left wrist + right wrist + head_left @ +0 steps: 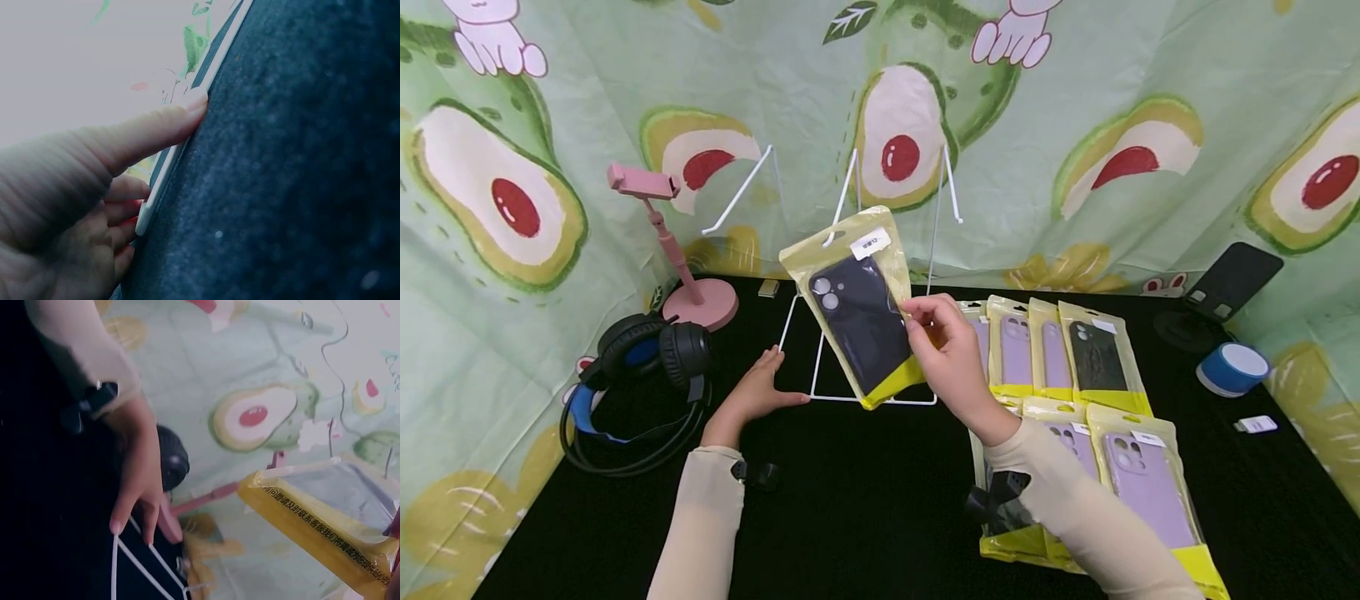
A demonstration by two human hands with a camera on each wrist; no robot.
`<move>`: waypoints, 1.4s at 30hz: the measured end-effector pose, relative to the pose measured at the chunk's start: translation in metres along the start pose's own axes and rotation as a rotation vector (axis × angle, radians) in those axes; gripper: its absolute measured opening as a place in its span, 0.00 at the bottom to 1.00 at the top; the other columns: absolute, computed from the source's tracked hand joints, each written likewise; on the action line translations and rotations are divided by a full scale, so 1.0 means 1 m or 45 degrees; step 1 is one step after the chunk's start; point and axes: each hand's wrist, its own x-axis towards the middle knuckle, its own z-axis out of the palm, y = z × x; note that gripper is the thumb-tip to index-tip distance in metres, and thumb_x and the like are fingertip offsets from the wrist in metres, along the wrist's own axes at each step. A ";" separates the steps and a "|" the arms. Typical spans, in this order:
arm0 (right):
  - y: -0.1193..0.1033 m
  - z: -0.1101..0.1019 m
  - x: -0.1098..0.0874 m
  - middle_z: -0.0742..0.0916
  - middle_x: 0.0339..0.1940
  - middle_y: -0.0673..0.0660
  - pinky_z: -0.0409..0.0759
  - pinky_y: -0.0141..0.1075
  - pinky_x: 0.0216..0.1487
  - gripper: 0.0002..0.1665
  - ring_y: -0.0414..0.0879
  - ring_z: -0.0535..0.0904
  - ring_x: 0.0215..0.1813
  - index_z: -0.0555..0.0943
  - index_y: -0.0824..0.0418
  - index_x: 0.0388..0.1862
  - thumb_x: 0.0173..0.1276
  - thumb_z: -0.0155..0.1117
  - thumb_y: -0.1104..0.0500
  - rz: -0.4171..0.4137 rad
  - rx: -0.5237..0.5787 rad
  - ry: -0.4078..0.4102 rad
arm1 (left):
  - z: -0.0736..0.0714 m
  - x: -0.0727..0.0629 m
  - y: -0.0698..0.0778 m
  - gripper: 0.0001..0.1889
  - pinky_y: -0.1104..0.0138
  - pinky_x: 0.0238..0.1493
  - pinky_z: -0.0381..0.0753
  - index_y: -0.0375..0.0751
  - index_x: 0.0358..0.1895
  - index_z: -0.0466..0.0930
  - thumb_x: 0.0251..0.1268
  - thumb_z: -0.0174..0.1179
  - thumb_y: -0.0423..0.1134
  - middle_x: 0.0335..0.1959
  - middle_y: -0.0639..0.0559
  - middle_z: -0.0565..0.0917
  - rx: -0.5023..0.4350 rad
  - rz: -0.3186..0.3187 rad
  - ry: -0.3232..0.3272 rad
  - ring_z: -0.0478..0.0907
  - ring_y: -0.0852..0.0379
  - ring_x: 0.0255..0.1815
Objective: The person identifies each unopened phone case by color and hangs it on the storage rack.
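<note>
My right hand (pixel 953 354) pinches the right edge of a phone case package (pixel 861 321), a clear-and-yellow pouch with a black case inside. The pouch is tilted, and its hanging hole meets the tip of the middle hook (pixel 842 196) of a white wire display rack (pixel 850 400). Whether the tip passes through the hole I cannot tell. My left hand (pixel 752 396) rests on the rack's base at the front left, fingers spread and thumb on the front bar. In the left wrist view, the thumb (pixel 169 119) touches the white bar. The package's yellow end (pixel 312 531) shows in the right wrist view.
More packaged phone cases, purple (pixel 1150 492) and black (pixel 1097 358), lie in two rows at right. Headphones (pixel 647 367) and a pink stand (pixel 700 304) are at left. A blue-and-white round item (pixel 1232 369) and a phone on a stand (pixel 1232 279) sit far right.
</note>
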 end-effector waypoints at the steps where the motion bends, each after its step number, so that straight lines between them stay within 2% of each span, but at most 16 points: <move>1: 0.003 0.001 0.002 0.76 0.33 0.64 0.73 0.26 0.36 0.10 0.45 0.71 0.37 0.79 0.73 0.42 0.62 0.55 0.76 0.008 -0.005 0.006 | 0.000 0.000 0.000 0.51 0.47 0.72 0.43 0.26 0.72 0.49 0.53 0.68 0.51 0.75 0.34 0.44 0.002 -0.001 0.002 0.37 0.39 0.76; 5: 0.017 0.004 0.014 0.76 0.34 0.66 0.74 0.26 0.39 0.10 0.46 0.71 0.38 0.79 0.74 0.42 0.63 0.54 0.76 0.042 -0.037 0.038 | 0.000 0.002 0.001 0.51 0.47 0.72 0.43 0.26 0.72 0.49 0.54 0.68 0.52 0.75 0.34 0.44 0.015 -0.015 0.002 0.37 0.39 0.76; 8: 0.036 0.009 0.027 0.77 0.34 0.64 0.75 0.27 0.39 0.10 0.47 0.73 0.38 0.80 0.71 0.42 0.63 0.56 0.74 0.053 -0.087 0.081 | 0.001 0.003 0.001 0.52 0.46 0.72 0.43 0.27 0.72 0.48 0.54 0.68 0.53 0.75 0.34 0.44 0.023 -0.029 -0.002 0.37 0.39 0.75; 17: 0.058 0.020 0.072 0.77 0.35 0.62 0.74 0.33 0.40 0.11 0.55 0.77 0.40 0.80 0.70 0.42 0.62 0.54 0.71 0.097 -0.279 0.109 | 0.002 0.004 0.000 0.52 0.46 0.71 0.42 0.27 0.72 0.48 0.54 0.67 0.54 0.75 0.34 0.43 0.028 -0.069 -0.001 0.37 0.39 0.75; 23: 0.069 0.016 0.086 0.77 0.35 0.64 0.75 0.38 0.43 0.10 0.57 0.76 0.40 0.79 0.71 0.41 0.62 0.55 0.71 0.120 -0.315 0.114 | 0.001 0.002 0.002 0.51 0.46 0.72 0.42 0.27 0.72 0.48 0.54 0.68 0.53 0.75 0.34 0.43 0.018 -0.063 0.002 0.37 0.39 0.76; 27: 0.075 0.010 0.085 0.78 0.37 0.65 0.76 0.41 0.44 0.09 0.58 0.76 0.40 0.79 0.72 0.41 0.62 0.55 0.72 0.172 -0.320 0.107 | 0.001 0.003 0.002 0.52 0.46 0.72 0.42 0.27 0.72 0.48 0.54 0.68 0.53 0.75 0.34 0.43 0.013 -0.057 -0.002 0.37 0.39 0.76; 30: 0.080 0.002 0.079 0.79 0.38 0.66 0.76 0.38 0.43 0.09 0.57 0.77 0.39 0.78 0.73 0.41 0.62 0.55 0.72 0.214 -0.322 0.110 | 0.002 0.003 0.002 0.52 0.46 0.71 0.42 0.26 0.72 0.48 0.54 0.67 0.53 0.75 0.33 0.43 0.019 -0.056 -0.006 0.37 0.39 0.75; 36: 0.087 -0.023 0.060 0.80 0.36 0.63 0.73 0.26 0.37 0.10 0.42 0.75 0.34 0.78 0.73 0.43 0.62 0.55 0.73 0.373 -0.187 0.097 | 0.002 0.003 0.001 0.51 0.45 0.71 0.42 0.26 0.72 0.49 0.54 0.67 0.52 0.75 0.33 0.43 0.015 -0.046 0.001 0.37 0.39 0.75; 42: 0.084 -0.056 0.035 0.79 0.33 0.54 0.76 0.24 0.34 0.11 0.37 0.77 0.32 0.76 0.75 0.46 0.65 0.55 0.72 0.476 -0.064 0.049 | 0.001 0.003 0.002 0.51 0.46 0.71 0.42 0.26 0.72 0.48 0.54 0.67 0.53 0.75 0.34 0.43 0.017 -0.051 -0.004 0.36 0.39 0.75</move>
